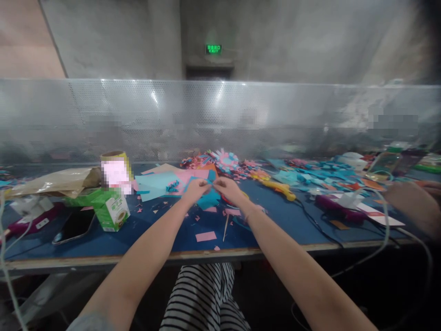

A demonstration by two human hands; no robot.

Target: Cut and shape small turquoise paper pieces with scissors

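Both my arms reach out over the blue table (285, 220). My left hand (195, 189) and my right hand (226, 188) meet at the middle, fingers pinched together on a piece of blue paper (208, 198) that hangs between and below them. Pink and light blue paper sheets (161, 184) lie just behind my hands. Small pink scraps (206, 236) and a thin wooden stick (225, 227) lie on the table under my wrists.
A green drink carton (112, 209), a phone (74, 225), a tape roll (115, 161) and a brown paper bag (55, 181) sit left. Paper flowers (223, 162), a yellow glue gun (279, 188), cables and another person's hand (413, 202) are right. A perforated screen (220, 115) backs the table.
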